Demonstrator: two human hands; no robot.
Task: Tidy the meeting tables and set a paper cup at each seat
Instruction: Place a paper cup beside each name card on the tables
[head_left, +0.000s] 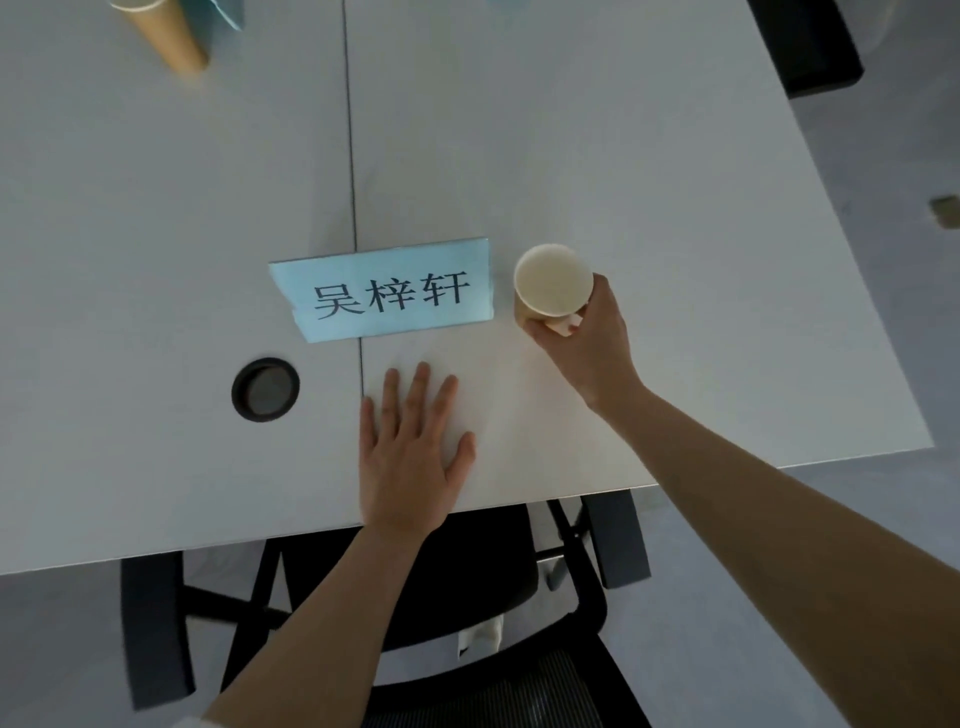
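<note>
Right hand: the right hand (584, 338) is wrapped round the lower wall of a paper cup (552, 283), thumb and fingers closed on its side, the arm reaching in from 4 o'clock

Paper cup: upright, mouth open to the ceiling, pale inside, tan outside; it sits at about 3 o'clock of the frame's centre, just beside the right end of the name card; whether its base is touching the bench cannot be told, as the hand hides it

Left hand: the left hand (410, 452) lies flat, palm down, fingers spread and empty, on the bench near its front edge, at 6 o'clock from the name card and well apart from the cup

Name card: a light blue name card (387, 291) with three black characters stands across the seam between two bench tops

Bench: a pale grey bench (597, 156), with a round black cable port (265, 388) at 9 o'clock of the left hand

Far corner: a stack of tan paper cups (169, 34) lies tilted at 11 o'clock, near the top edge

Seat: a black office chair (467, 587) is tucked under the front edge at 6 o'clock, beneath both arms
</note>
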